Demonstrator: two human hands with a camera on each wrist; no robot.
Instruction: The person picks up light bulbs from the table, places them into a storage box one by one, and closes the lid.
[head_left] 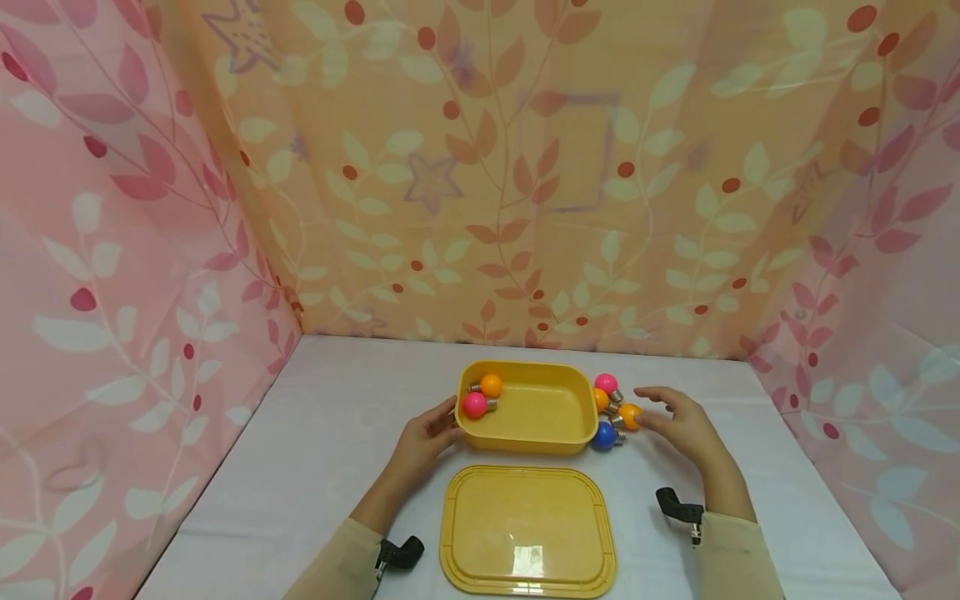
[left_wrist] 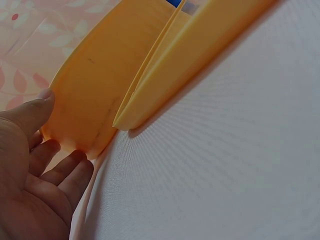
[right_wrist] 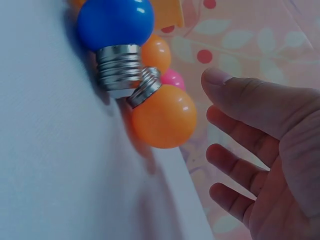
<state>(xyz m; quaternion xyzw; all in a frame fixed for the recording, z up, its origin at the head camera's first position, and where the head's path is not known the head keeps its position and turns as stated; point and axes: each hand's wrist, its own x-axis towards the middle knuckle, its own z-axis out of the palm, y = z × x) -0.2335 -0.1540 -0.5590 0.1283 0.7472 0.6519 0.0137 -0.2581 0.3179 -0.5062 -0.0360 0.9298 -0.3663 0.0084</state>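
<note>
A yellow plastic box (head_left: 537, 417) stands in the middle of the table. On its floor at the left lie an orange light bulb (head_left: 491, 385) and a pink light bulb (head_left: 475, 405). My left hand (head_left: 423, 437) touches the box's left end with thumb and fingertips, as the left wrist view shows on the yellow wall (left_wrist: 100, 85). Beside the box's right end lie a pink bulb (head_left: 606, 383), two orange bulbs and a blue bulb (head_left: 603, 436). My right hand (head_left: 686, 429) hovers by the outer orange bulb (right_wrist: 165, 117), fingers spread and holding nothing.
A flat yellow lid (head_left: 528, 532) lies in front of the box on the white tabletop (head_left: 360, 392). Patterned cloth (head_left: 495, 167) surrounds the table at the back and both sides. Each wrist carries a small black camera (head_left: 678, 506).
</note>
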